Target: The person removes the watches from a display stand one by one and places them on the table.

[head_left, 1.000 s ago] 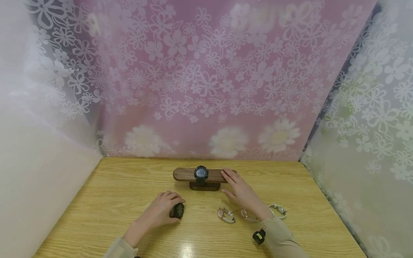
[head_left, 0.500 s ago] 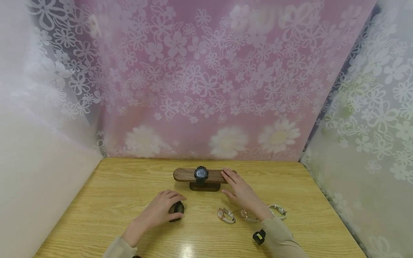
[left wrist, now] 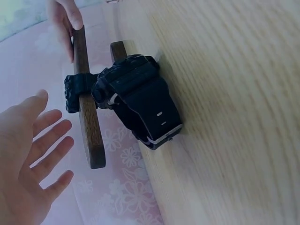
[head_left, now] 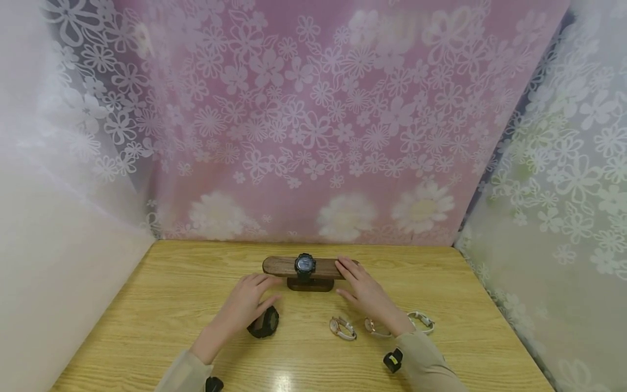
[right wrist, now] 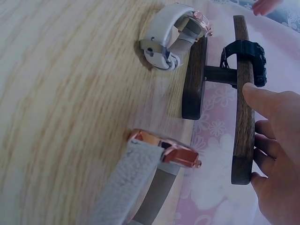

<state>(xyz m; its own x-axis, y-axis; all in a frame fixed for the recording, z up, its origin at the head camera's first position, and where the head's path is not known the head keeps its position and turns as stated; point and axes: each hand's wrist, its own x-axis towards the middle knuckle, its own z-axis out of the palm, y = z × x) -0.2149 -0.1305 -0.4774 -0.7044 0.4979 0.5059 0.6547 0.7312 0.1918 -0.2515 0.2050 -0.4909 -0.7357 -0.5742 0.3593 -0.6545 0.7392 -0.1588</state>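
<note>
A black watch (head_left: 305, 263) sits around the bar of a dark wooden watch stand (head_left: 279, 265). My right hand (head_left: 367, 294) holds the right end of that bar, fingers on top and thumb at its front, as the right wrist view shows. Nearer me, another black watch (head_left: 266, 322) with its strap buckled in a loop (left wrist: 140, 93) stands on the table. Just beyond it my left hand (head_left: 245, 305) reaches toward the stand's left end. Its fingers are spread and hold nothing in the left wrist view.
Several light-strapped watches lie right of centre: a rose-gold one (head_left: 342, 328), a second rose-gold one (head_left: 372, 326) near my right wrist, and a white-strapped one (head_left: 422, 321) past it. A small black device (head_left: 393, 360) shows beside my right sleeve. A floral curtain (head_left: 313, 136) hangs behind the table.
My left hand has let go of the loose black watch and moved forward, toward the stand. That watch now stands slightly turned in its place. The right hand has stayed on the bar.
</note>
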